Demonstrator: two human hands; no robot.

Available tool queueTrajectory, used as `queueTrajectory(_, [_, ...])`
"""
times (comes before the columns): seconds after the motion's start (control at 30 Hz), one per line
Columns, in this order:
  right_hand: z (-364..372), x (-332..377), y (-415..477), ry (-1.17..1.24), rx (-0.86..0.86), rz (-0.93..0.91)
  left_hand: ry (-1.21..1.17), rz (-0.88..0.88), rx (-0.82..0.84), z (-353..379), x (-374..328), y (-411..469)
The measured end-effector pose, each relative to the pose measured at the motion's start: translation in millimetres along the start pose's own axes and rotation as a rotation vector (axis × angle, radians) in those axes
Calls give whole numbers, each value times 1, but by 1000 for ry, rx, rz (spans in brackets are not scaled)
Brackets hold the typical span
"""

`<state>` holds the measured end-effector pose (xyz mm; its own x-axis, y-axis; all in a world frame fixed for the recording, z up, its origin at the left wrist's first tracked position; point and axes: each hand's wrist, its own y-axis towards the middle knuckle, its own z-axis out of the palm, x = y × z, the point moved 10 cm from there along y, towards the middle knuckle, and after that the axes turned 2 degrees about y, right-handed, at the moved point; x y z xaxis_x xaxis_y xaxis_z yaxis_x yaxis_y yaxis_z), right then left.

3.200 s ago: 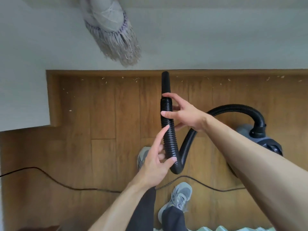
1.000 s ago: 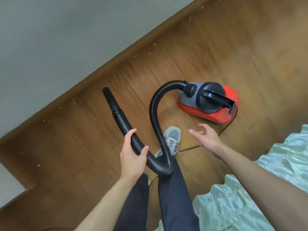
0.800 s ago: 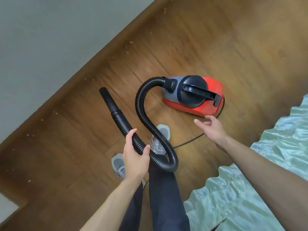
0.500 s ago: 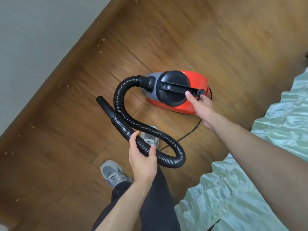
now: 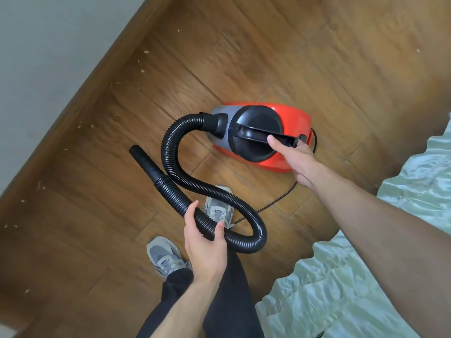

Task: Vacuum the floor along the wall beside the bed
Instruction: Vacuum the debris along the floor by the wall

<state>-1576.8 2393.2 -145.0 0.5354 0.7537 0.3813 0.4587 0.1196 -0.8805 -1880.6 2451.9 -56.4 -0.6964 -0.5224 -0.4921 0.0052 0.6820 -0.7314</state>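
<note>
Nearest to me, the left hand (image 5: 205,245) holds the black ribbed hose (image 5: 168,145) from below, with the thumb and fingers curled round it. The hose makes a loop just beside this hand, above the grey shoes (image 5: 163,254) and dark trousers (image 5: 229,296). Its smooth nozzle (image 5: 146,163) points up and left, toward the wall side, and hangs above the floor (image 5: 317,57).

At my right lies the bed (image 5: 341,289) with a pale green crumpled sheet.

Farther on, the right hand (image 5: 296,157) grips the rear end of the black handle (image 5: 253,134); the thumb lies on top of it. The red and grey vacuum cleaner (image 5: 292,118) stands on the wooden floor, between the bed and the wall.

Small pale crumbs (image 5: 146,51) lie along the brown skirting board (image 5: 95,86), under the grey wall (image 5: 48,45).
</note>
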Motion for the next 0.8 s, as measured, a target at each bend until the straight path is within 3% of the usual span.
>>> queueTrajectory(0.33, [0,2,4,-54,25,-14,-40,1,18,2,9,-7])
queueTrajectory(0.53, [7,-16,-36,23,-243,10,-71,-7,1,-31,15,-3])
queueTrajectory(0.6, [28,-27,-64,-54,-269,-18,-73,-19,-7,-45,21,-1])
queueTrajectory(0.7, [90,-31,-101,-285,-113,-154,-83,-23,-23,-66,33,3])
queueTrajectory(0.8, [176,-31,-130,-435,267,-248,-118,-14,-54,-88,44,6])
